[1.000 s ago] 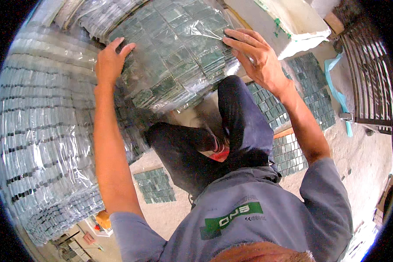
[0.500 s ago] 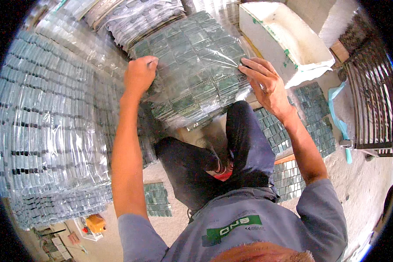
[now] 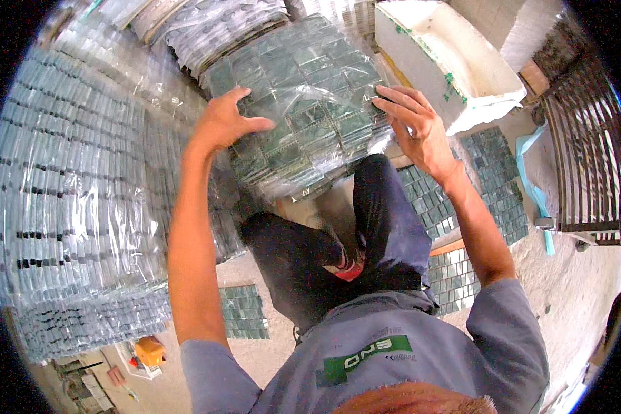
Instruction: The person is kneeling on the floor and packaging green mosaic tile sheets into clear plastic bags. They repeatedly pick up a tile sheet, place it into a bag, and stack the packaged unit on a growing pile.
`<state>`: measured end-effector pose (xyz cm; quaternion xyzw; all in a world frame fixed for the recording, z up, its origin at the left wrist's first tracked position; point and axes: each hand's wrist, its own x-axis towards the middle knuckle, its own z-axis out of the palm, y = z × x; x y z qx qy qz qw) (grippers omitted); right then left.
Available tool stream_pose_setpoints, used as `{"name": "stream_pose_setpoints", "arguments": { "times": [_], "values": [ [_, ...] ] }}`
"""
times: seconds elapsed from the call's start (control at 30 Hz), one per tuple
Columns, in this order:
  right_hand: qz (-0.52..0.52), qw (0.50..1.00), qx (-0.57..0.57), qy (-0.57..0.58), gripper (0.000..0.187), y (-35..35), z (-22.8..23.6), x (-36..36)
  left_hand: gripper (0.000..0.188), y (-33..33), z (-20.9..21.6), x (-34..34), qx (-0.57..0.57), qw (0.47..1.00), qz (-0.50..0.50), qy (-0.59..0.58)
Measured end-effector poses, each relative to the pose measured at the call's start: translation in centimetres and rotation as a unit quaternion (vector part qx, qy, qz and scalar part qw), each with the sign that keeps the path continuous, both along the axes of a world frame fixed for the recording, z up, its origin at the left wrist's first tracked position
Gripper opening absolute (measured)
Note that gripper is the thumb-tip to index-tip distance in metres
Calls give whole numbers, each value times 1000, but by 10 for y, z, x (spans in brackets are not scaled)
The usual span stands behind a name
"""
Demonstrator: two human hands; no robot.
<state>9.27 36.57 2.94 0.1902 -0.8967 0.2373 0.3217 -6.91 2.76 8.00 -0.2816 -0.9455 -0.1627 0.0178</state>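
A stack of green stone mosaic tile sheets (image 3: pixel 310 69) stands in front of my knees, with clear plastic film (image 3: pixel 307 96) lying wrinkled over its top. At the stack's left edge my left hand (image 3: pixel 224 121) is open, thumb spread away from the fingers, the thumb tip over the film. My right hand (image 3: pixel 421 127) is at the right edge, its fingers stretched and apart, fingertips touching the film near the corner. The thumb of that hand is partly hidden behind its fingers.
Tall film-wrapped tile stacks (image 3: pixel 83 186) fill the left side. A white foam box (image 3: pixel 421 55) stands at the far right, near a dark slatted rack (image 3: pixel 586 159). Loose mosaic sheets (image 3: pixel 497 183) lie on the floor right, and one small sheet (image 3: pixel 245 312) lies left of my legs.
My left hand has opened from a closed grip, its thumb moving right over the film. The taut creases running to my right hand have slackened, and its fingers have shifted slightly up and left.
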Motion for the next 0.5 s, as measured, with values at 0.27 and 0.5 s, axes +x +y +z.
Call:
{"name": "stream_pose_setpoints", "arguments": {
  "times": [0.27,0.5],
  "values": [
    [14,1000,2,-2,34,5,1,-1,54,-19,20,10,81,982,-32,-170],
    [16,1000,-10,2,37,3,0,-3,24,-21,33,10,54,974,31,-218]
  ]
}}
